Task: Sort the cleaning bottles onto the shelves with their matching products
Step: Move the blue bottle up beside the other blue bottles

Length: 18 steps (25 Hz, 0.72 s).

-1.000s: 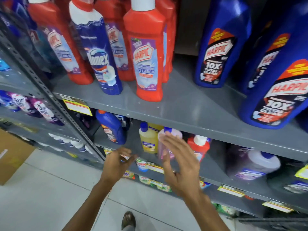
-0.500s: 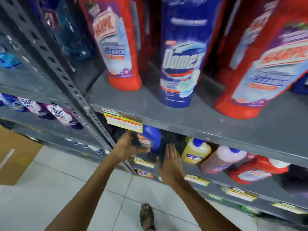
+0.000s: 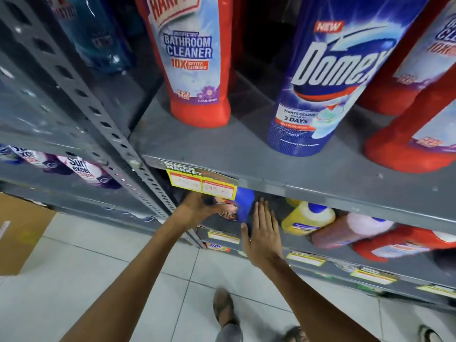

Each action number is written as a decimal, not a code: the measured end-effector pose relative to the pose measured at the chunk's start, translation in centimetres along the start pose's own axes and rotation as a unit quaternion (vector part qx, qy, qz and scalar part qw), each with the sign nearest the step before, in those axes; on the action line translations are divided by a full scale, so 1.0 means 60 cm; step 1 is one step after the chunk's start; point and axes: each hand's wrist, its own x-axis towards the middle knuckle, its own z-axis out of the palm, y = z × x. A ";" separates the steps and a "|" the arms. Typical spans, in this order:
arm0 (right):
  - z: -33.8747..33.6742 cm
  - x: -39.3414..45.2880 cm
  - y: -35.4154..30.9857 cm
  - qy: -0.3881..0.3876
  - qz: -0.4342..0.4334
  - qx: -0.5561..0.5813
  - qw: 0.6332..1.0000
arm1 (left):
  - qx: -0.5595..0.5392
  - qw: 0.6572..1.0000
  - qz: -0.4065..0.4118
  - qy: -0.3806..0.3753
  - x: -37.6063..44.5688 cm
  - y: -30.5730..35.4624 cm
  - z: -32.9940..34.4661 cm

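1. Up top, the grey upper shelf (image 3: 283, 154) carries one blue Domex bottle (image 3: 318, 95) at centre right, with red bathroom-cleaner bottles around it: one (image 3: 197, 70) at upper centre, and at least two more cut off at the right edge.
2. On the lower shelf (image 3: 350, 265), under the yellow price tag (image 3: 202, 185), stands one small blue bottle (image 3: 244, 206); to its right lie three bottles tipped over in a row: yellow (image 3: 307, 218), pink (image 3: 350, 232), red (image 3: 404, 245).
3. The left hand (image 3: 197, 209) is curled around the small blue bottle's labelled side, gripping it at mid-frame.
4. The right hand (image 3: 262, 233) is flat with its fingers spread, palm against the other side of that bottle, holding nothing by itself.
5. A perforated upright post (image 3: 103, 114) runs close to the left hand; a narrow gap separates the right hand from the yellow bottle.
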 end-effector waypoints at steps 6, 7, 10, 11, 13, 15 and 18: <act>-0.013 0.003 0.006 -0.055 -0.022 0.018 0.998 | -0.075 0.989 0.093 0.084 -0.045 -0.014 0.021; -0.021 -0.002 0.007 -0.068 -0.030 0.031 0.997 | -0.084 0.987 0.099 0.096 -0.062 -0.016 0.022; -0.054 -0.048 0.008 -0.060 -0.051 0.098 0.992 | -0.032 0.986 0.136 0.091 -0.127 -0.021 0.027; -0.073 -0.070 0.006 -0.044 -0.053 0.139 0.988 | -0.030 0.986 0.141 0.088 -0.152 -0.019 0.030; -0.124 -0.114 0.003 -0.010 -0.069 0.214 0.974 | -0.034 0.985 0.144 0.093 -0.196 -0.002 0.040; -0.178 -0.153 0.012 0.025 -0.083 0.258 0.962 | -0.016 0.982 0.157 0.101 -0.225 0.032 0.057; -0.277 -0.194 0.037 0.078 -0.116 0.297 0.944 | -0.041 0.982 0.150 0.108 -0.260 0.098 0.087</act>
